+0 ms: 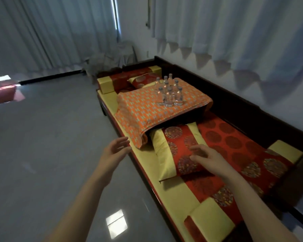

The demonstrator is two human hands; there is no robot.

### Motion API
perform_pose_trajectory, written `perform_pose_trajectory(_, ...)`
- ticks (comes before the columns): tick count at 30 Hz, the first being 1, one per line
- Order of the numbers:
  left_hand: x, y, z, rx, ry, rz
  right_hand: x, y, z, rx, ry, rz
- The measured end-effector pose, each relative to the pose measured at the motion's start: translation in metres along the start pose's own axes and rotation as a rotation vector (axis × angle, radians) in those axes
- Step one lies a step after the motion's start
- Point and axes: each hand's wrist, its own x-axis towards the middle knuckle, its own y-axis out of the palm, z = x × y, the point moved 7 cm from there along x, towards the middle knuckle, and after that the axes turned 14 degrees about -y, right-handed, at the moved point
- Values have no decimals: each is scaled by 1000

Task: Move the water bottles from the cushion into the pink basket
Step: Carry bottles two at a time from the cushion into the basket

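Several clear water bottles [169, 90] stand upright in a tight cluster on an orange patterned cushion [147, 116] laid across the middle of a long bench. My left hand [115, 148] hovers open just past the bench's front edge, near the cushion's near corner. My right hand [204, 156] is open with fingers spread over a red and yellow pillow [173, 154]. Both hands hold nothing and are well short of the bottles. A pink shape [2, 92] at the far left edge may be the basket; I cannot tell.
The bench [243, 109] has a dark wooden backrest along the wall and yellow and red bolsters [129, 79] at the far end. Grey tiled floor [51, 145] spreads to the left. Pale curtains [51, 32] hang behind.
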Motion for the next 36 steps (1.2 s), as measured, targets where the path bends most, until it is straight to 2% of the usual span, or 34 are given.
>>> perform_pose_trajectory(6,81,-37,-9,18,4,-11,91,30,22,67,-51,-71)
perform_pose_trajectory(16,275,-39,-76,110,63,35,269,54,-5,173,-61,-350)
perform_pose_trajectory(20,340,-50,-85,144,20,46,331,66,-17,178,24,-321)
perform_pose_trajectory(23,385,-61,-95,140,-11,40,379,71,-8,155,16,-294)
perform_pose_trajectory(30,522,-86,-133,227,-31,135,494,90,-7,145,61,-427)
perform_pose_trajectory(36,673,-102,-156,480,-164,297,570,126,-41,202,297,-478)
